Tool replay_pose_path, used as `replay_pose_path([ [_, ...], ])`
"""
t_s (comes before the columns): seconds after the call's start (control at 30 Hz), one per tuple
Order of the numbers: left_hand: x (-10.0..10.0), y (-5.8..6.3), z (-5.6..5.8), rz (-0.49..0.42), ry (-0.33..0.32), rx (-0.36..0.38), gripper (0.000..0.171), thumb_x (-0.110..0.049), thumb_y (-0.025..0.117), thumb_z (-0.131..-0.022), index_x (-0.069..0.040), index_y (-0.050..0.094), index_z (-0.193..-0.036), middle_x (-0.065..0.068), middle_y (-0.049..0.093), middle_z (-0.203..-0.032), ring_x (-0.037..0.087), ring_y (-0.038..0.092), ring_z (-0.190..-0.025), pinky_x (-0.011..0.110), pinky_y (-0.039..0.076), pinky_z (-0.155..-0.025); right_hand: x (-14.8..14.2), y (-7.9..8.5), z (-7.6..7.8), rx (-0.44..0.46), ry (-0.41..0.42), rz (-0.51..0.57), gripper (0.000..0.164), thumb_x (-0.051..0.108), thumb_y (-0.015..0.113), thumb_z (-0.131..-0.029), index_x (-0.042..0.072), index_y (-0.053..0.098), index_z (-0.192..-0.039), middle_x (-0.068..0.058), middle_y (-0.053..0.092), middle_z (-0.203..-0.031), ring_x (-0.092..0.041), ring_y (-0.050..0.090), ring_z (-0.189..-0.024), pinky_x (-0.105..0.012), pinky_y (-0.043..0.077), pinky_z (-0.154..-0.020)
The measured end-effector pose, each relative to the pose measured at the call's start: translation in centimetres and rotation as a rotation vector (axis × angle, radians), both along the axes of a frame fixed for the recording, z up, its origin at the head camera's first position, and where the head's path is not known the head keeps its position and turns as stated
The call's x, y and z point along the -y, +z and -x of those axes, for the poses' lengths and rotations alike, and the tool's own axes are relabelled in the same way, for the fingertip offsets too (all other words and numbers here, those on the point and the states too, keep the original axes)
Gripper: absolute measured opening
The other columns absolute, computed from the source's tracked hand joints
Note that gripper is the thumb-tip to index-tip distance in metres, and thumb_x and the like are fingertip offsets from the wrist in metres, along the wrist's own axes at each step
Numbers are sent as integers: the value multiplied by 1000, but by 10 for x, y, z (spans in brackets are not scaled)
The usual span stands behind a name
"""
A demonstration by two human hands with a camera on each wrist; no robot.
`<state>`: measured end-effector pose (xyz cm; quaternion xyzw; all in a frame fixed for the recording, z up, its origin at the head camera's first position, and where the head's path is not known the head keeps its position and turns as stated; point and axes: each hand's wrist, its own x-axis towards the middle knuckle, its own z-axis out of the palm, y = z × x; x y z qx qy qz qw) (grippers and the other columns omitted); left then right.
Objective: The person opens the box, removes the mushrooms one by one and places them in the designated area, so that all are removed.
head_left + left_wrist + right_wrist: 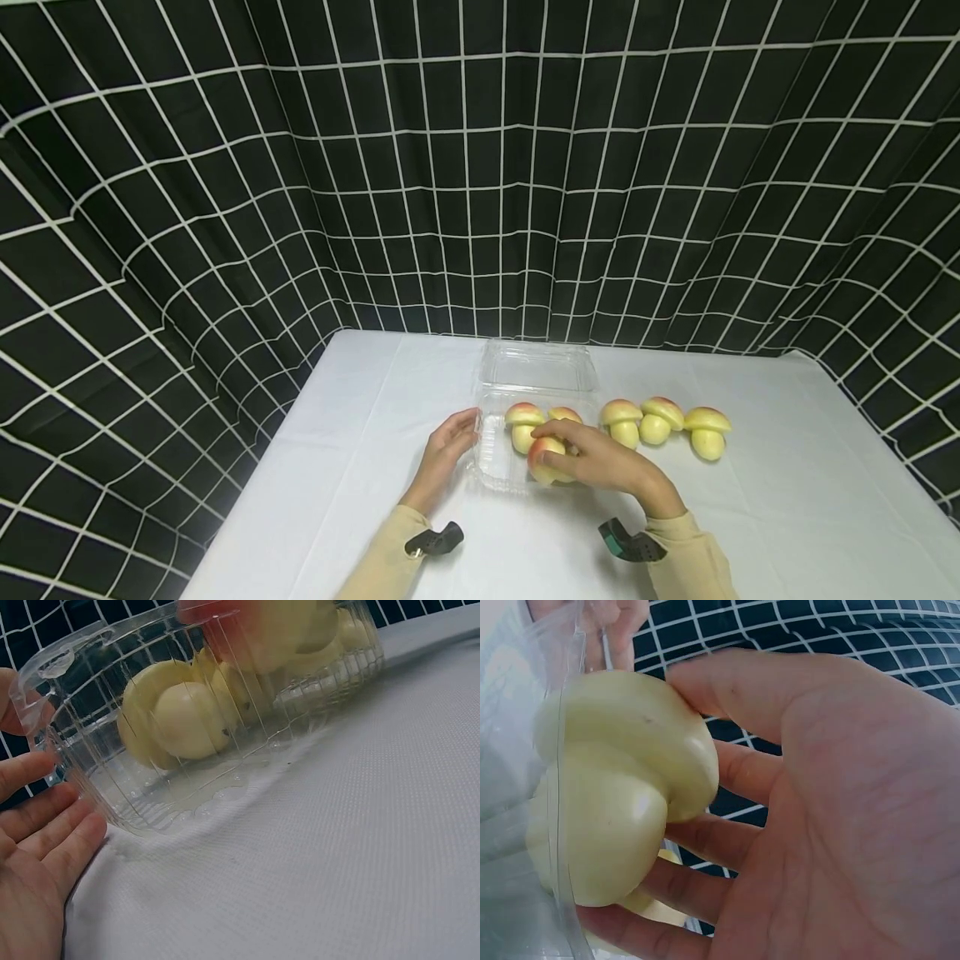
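Observation:
A clear plastic clamshell box (491, 450) lies on the table with its lid (537, 367) folded back. My left hand (444, 458) rests its extended fingers against the box's left wall. In my right hand (609, 460) is a toy mushroom (546, 462), yellow with a reddish cap, gripped between thumb and fingers at the box's near right part. The right wrist view shows this mushroom's pale underside (604, 817), partly behind clear plastic. Inside the box stands another mushroom (525, 425), with a third (564, 413) behind it, partly hidden by my right hand.
Right of the box, a row of similar mushrooms stands on the white tablecloth: one close to the box (622, 423), a tilted one (658, 421) and one at the far right (707, 433). A black curtain with white grid lines (510, 167) encloses the table's back and sides.

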<state>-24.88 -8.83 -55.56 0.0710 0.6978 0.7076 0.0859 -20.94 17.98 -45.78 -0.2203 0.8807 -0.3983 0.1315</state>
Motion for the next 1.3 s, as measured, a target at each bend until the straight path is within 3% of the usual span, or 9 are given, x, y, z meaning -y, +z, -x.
replay_pose_path([
  [0.17, -1, 1, 0, -16, 9, -13, 59, -16, 58, -95, -14, 44, -151, 15, 49, -154, 35, 43, -147, 52, 34, -124, 1, 1, 2, 8, -2, 15, 35, 32, 49, -107, 15, 63, -134, -4, 66, -134, -30, 56, -131, -54, 46, -109],
  [0.3, -1, 1, 1, -48, 16, -30, 62, -11, 59, -94, -18, 42, -153, 15, 48, -154, 34, 43, -147, 49, 35, -124, 1, 2, 2, 5, 14, 18, 33, 35, 51, -106, 16, 65, -129, 0, 67, -126, -21, 60, -120, -43, 50, -103],
  [0.5, 0, 1, 0, -19, 8, -38, 48, -14, 58, -96, -13, 55, -143, 9, 47, -156, 32, 39, -150, 50, 29, -127, -2, 5, -1, -3, 41, 20, 47, 34, 76, -89, 17, 61, -130, -3, 65, -120, -14, 60, -101, -27, 52, -87],
  [0.6, 0, 2, -1, -4, 10, -34, 44, -15, 57, -95, -12, 58, -140, 9, 48, -155, 34, 39, -150, 53, 29, -127, -2, 6, -2, -8, 44, 23, 51, 31, 78, -86, 16, 60, -131, -4, 62, -125, -15, 59, -103, -27, 51, -89],
  [0.77, 0, 2, -3, -10, 7, -27, 45, -14, 56, -95, -10, 57, -140, 10, 48, -155, 35, 37, -150, 53, 27, -127, -4, 7, -3, -26, 25, 33, 52, 34, 75, -89, 14, 57, -134, -5, 57, -135, -18, 57, -113, -29, 50, -96],
  [1.03, -1, 5, -4, -12, 10, -27, 45, -15, 56, -94, -10, 57, -139, 10, 48, -155, 36, 37, -150, 54, 26, -127, -5, 12, -3, 6, 1, 75, 58, 32, 75, -90, 9, 53, -138, -12, 59, -138, -21, 59, -113, -27, 53, -87],
  [1.3, -1, 3, -2, -15, 8, -24, 45, -12, 54, -95, -7, 56, -140, 10, 49, -155, 34, 36, -152, 52, 25, -128, -12, 18, -6, -20, -38, 70, 62, 39, 77, -89, 12, 53, -140, -10, 59, -141, -18, 60, -116, -30, 52, -94],
])
